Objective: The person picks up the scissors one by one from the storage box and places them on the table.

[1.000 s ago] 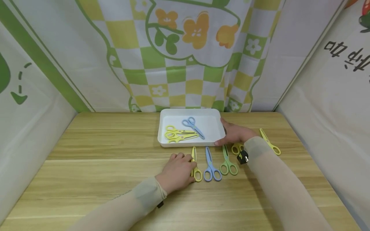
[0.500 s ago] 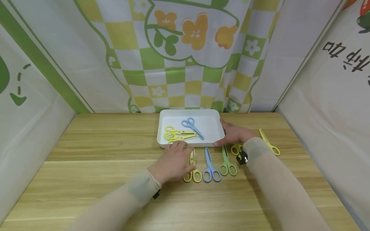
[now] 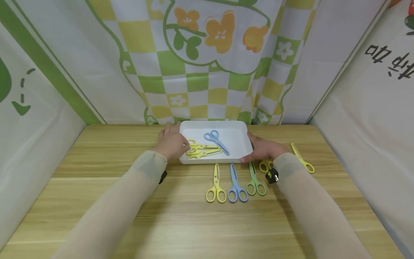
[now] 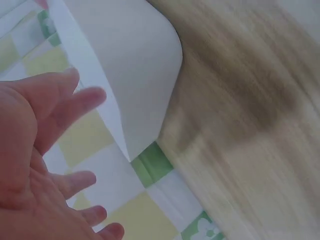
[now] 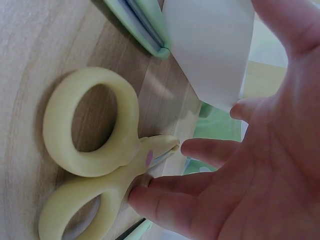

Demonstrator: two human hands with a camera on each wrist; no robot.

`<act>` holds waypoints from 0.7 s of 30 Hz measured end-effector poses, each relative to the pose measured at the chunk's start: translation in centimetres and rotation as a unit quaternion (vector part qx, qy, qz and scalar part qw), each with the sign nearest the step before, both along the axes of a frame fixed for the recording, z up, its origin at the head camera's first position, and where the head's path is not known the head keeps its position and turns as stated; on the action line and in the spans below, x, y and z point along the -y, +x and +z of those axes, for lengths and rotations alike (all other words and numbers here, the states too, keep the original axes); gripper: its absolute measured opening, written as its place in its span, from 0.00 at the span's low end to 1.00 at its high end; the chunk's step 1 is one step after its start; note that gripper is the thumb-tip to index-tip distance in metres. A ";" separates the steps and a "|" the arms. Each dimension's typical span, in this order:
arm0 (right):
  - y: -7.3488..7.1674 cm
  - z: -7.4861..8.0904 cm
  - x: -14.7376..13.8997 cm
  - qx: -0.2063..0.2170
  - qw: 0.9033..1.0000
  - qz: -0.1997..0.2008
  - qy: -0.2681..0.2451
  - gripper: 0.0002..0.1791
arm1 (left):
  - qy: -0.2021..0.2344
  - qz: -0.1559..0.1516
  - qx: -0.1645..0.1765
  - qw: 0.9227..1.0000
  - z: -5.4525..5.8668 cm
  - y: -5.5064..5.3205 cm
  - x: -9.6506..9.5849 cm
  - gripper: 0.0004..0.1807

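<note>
My left hand (image 3: 171, 144) is at the left end of a shallow white tray (image 3: 237, 140), thumb and forefinger close to its rim, fingers loosely spread in the left wrist view. Whether they touch the rim I cannot tell. At the tray's right end my right hand (image 3: 265, 149) rests with its thumb by the front corner and its other fingers extended. Inside the tray lie blue scissors (image 3: 217, 141) and overlapping yellow scissors (image 3: 203, 154). Under the right wrist, yellow scissors (image 5: 90, 130) are partly hidden, close to the fingertips.
In front of the tray on the wooden table (image 3: 187, 230), yellow scissors (image 3: 216, 185), blue scissors (image 3: 237, 187) and green scissors (image 3: 255, 181) lie in a row. Farther right are more yellow scissors (image 3: 302, 158). A patterned curtain (image 3: 197, 82) hangs behind.
My left hand has left the yellow scissors in front of the tray and moved up and left to the tray's left end. Those scissors now lie uncovered. The right hand has stayed put.
</note>
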State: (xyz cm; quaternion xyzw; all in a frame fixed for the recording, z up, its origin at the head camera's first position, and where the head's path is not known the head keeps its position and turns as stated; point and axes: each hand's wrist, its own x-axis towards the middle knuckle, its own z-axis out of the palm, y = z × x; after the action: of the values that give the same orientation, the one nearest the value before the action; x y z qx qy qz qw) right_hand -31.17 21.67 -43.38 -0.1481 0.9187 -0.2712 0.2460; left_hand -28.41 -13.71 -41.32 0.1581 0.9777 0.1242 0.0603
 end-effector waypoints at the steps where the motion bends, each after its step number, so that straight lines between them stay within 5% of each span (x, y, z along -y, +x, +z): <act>1: 0.0 0.0 0.0 -0.001 1.000 0.001 0.000 0.75 | -0.003 -0.002 0.002 1.000 0.0 -0.3 -0.1 0.13; 8: 0.2 0.2 0.0 0.004 1.000 -0.003 0.005 0.75 | -0.044 -0.018 -0.003 0.999 -0.2 -1.3 -1.2 0.10; 21: -0.1 0.0 0.0 0.001 1.000 -0.001 0.000 0.77 | -0.093 -0.006 -0.003 0.996 -0.6 -1.8 -2.5 0.14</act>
State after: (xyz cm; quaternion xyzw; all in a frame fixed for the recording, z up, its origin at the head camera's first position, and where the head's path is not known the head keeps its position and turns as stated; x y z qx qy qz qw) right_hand -31.22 21.66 -43.35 -0.1467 0.9185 -0.2721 0.2466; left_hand -30.17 -11.18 -41.93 0.1584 0.9842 0.0322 0.0722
